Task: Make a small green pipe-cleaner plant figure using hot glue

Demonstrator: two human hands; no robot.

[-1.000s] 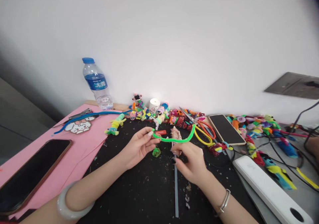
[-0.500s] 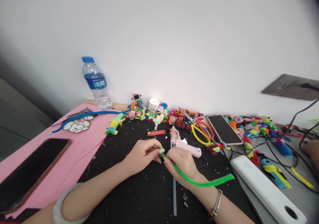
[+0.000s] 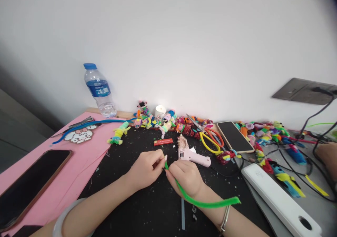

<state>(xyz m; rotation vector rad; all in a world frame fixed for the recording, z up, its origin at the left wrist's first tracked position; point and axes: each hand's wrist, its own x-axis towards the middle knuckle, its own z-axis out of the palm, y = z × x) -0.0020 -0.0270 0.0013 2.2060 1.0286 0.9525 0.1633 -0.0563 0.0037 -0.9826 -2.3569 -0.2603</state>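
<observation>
A fuzzy green pipe cleaner (image 3: 205,203) runs from between my hands and curves out over my right wrist, its free end at the right. My left hand (image 3: 146,168) pinches the near end, fingers closed. Close beside it, my right hand (image 3: 185,177) is closed around the same stem. The fingertips partly hide the gripped end. Just beyond my right hand lies a pink glue gun (image 3: 193,155) on the black mat (image 3: 126,209). A red box-like strip with print (image 3: 163,142) lies beyond the hands.
Scissors (image 3: 210,142) with yellow and orange handles lie behind the glue gun. Several pipe-cleaner figures (image 3: 118,133) line the wall. A bottle (image 3: 100,89), phones (image 3: 235,137), a white device (image 3: 279,198) and black cables surround the mat. Another person's hand (image 3: 326,156) is at the right edge.
My hands have shifted slightly left and down, with my left fingers curled more tightly. The green pipe cleaner's free end hangs a little lower. The whole view has shifted slightly.
</observation>
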